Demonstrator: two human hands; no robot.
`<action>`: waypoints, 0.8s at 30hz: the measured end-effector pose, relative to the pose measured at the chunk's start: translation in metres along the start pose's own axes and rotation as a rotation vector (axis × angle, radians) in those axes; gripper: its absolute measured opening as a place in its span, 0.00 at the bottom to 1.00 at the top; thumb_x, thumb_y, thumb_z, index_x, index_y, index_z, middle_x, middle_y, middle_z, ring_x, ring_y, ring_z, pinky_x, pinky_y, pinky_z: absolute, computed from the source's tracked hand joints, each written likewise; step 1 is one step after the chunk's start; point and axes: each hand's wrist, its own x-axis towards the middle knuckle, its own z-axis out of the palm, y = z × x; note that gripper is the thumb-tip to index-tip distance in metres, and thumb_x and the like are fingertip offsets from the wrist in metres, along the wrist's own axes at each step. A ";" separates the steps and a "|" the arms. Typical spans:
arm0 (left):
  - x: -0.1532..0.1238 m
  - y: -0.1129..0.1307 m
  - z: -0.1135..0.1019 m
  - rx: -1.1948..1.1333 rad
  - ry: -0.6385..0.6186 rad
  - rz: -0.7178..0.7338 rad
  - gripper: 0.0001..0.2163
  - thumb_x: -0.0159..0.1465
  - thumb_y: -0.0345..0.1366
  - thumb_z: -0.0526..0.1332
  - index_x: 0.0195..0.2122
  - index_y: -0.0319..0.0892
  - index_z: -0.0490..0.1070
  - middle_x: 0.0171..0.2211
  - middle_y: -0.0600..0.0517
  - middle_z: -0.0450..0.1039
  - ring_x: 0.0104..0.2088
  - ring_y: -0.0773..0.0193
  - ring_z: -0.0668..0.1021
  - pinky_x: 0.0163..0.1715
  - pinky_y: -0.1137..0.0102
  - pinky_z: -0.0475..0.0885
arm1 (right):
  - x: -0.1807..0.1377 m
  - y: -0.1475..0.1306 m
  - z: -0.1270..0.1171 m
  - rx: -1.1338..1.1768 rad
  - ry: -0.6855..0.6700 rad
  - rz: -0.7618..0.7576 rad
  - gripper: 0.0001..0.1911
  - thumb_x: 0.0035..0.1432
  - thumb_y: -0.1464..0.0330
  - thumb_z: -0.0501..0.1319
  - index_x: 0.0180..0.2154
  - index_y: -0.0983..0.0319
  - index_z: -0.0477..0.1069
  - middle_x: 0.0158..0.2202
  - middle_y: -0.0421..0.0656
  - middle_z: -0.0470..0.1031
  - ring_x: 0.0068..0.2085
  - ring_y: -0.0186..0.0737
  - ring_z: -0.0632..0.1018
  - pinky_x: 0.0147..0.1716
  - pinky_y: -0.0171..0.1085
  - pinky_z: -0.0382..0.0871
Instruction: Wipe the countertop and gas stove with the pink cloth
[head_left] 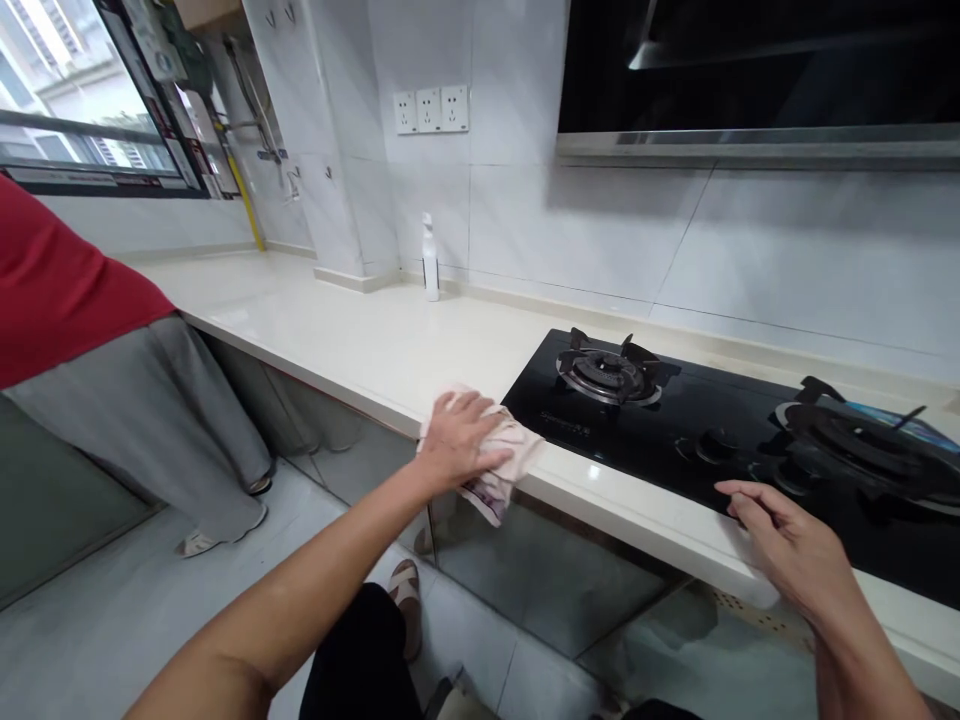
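Note:
My left hand point(461, 445) lies over a pale pink cloth point(514, 440) at the front edge of the white countertop point(360, 340), just left of the black gas stove point(637, 410). Its fingers press the cloth down, and a darker patterned corner hangs past the edge. Above the counter's front edge, by the stove's knobs point(712, 445), is my right hand point(787, 535). The fingers there are curled in with thumb and index finger close together, and nothing shows in them.
A white spray bottle point(430, 258) stands by the tiled wall under several sockets point(430, 110). The range hood point(750, 145) overhangs the stove. At far left, a person in a red top point(67, 280) and grey trousers stands against the counter. Glossy cabinet fronts point(525, 560) run below.

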 end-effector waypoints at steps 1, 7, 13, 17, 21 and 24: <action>-0.002 -0.015 -0.005 0.038 -0.009 -0.086 0.26 0.68 0.59 0.59 0.61 0.53 0.78 0.67 0.44 0.70 0.68 0.39 0.66 0.71 0.42 0.46 | 0.000 -0.001 0.000 0.027 0.004 0.016 0.26 0.56 0.45 0.57 0.44 0.53 0.83 0.36 0.44 0.84 0.38 0.50 0.82 0.34 0.43 0.71; 0.001 -0.090 -0.040 0.164 -0.138 -0.573 0.26 0.70 0.58 0.55 0.67 0.60 0.71 0.73 0.45 0.60 0.72 0.35 0.57 0.67 0.34 0.49 | -0.001 -0.007 -0.003 0.104 -0.004 0.062 0.27 0.54 0.44 0.57 0.42 0.52 0.83 0.34 0.43 0.83 0.39 0.51 0.82 0.37 0.44 0.73; 0.034 -0.096 -0.049 0.222 -0.204 -0.798 0.30 0.71 0.59 0.49 0.67 0.54 0.72 0.66 0.37 0.68 0.65 0.35 0.64 0.60 0.38 0.61 | 0.003 -0.005 0.002 0.121 -0.034 0.075 0.28 0.51 0.43 0.56 0.43 0.51 0.83 0.36 0.44 0.83 0.42 0.55 0.82 0.39 0.47 0.72; 0.058 -0.067 -0.030 0.241 -0.218 -0.738 0.27 0.71 0.54 0.50 0.64 0.50 0.74 0.65 0.36 0.69 0.64 0.35 0.65 0.60 0.38 0.61 | 0.007 -0.006 0.007 0.094 -0.055 0.080 0.27 0.50 0.43 0.56 0.41 0.49 0.83 0.34 0.45 0.83 0.37 0.56 0.81 0.37 0.51 0.71; 0.078 -0.030 -0.006 0.177 -0.247 -0.598 0.25 0.73 0.53 0.50 0.63 0.50 0.74 0.64 0.38 0.69 0.64 0.38 0.65 0.60 0.40 0.60 | 0.008 -0.005 0.007 0.065 -0.068 0.086 0.23 0.50 0.44 0.58 0.39 0.45 0.83 0.34 0.46 0.83 0.35 0.58 0.81 0.37 0.53 0.70; 0.084 -0.005 0.003 0.111 -0.245 -0.486 0.24 0.75 0.52 0.48 0.64 0.49 0.72 0.64 0.40 0.70 0.64 0.41 0.66 0.61 0.41 0.61 | 0.008 -0.008 0.002 0.062 -0.049 0.100 0.22 0.47 0.44 0.59 0.36 0.44 0.83 0.34 0.48 0.84 0.37 0.61 0.82 0.36 0.54 0.70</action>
